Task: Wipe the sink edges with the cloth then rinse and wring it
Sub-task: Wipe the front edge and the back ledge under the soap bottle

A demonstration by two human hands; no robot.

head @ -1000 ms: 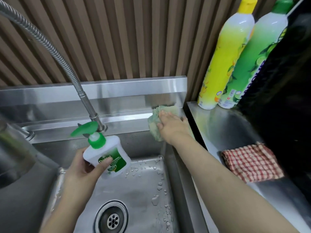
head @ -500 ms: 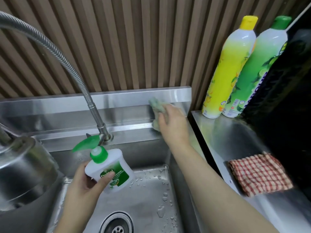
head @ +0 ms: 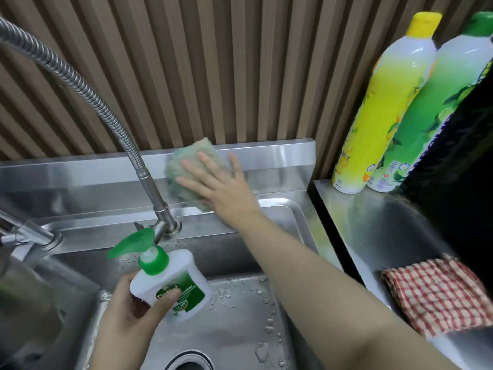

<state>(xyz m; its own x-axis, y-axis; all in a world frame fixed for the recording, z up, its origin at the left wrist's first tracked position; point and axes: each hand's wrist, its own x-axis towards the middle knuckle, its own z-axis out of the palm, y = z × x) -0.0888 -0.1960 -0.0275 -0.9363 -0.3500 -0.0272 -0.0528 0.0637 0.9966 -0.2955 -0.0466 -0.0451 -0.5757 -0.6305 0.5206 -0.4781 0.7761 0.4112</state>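
A pale green cloth (head: 184, 161) lies flat against the steel back splash of the sink (head: 280, 161), right of the tap. My right hand (head: 221, 185) presses on it with fingers spread. My left hand (head: 133, 311) holds a white soap pump bottle (head: 173, 284) with a green pump head above the basin. The basin floor (head: 240, 316) carries water drops, and the drain shows at the bottom edge.
A flexible metal tap hose (head: 88, 94) arches from upper left to its base (head: 165, 225) on the back ledge. Two tall detergent bottles, yellow (head: 384, 102) and green (head: 426, 108), stand at the right. A red checked cloth (head: 437, 292) lies on the right counter.
My right hand has slid the green cloth left along the back splash, from the right corner toward the tap, and opened flat. The left hand keeps the soap bottle in place.
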